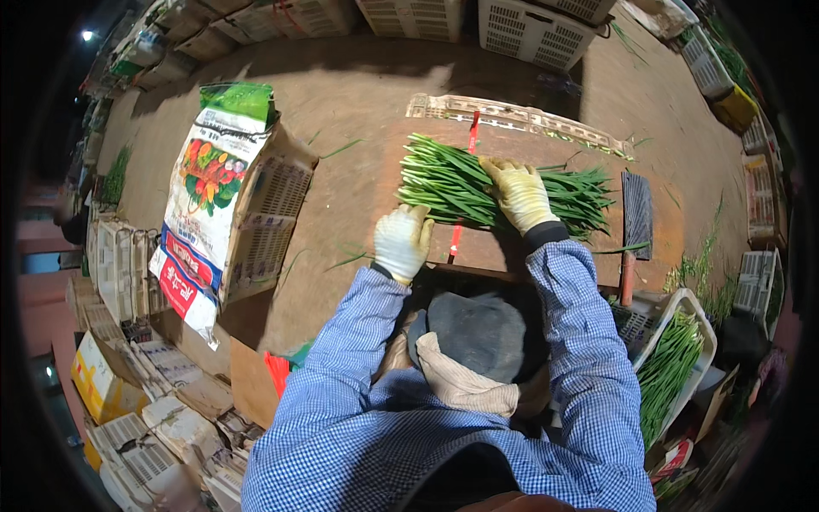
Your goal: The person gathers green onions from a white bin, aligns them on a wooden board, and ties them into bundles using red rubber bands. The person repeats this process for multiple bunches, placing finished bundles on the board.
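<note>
A bundle of long green stalks with pale ends, likely garlic chives, lies crosswise on a brown board, over a red strap. My right hand, in a pale yellow work glove, lies over the middle of the bundle with its fingers around the far side. My left hand, gloved alike, is at the near corner of the pale ends, its fingertips at the stalks; its grip is unclear. A dark ribbed strip lies at the board's right, with a reddish upright handle or post below it.
A white basket of green stalks stands at my lower right. At left, a printed sack hangs over a plastic crate. More crates line the far edge. A pale slotted plastic panel lies beyond the board.
</note>
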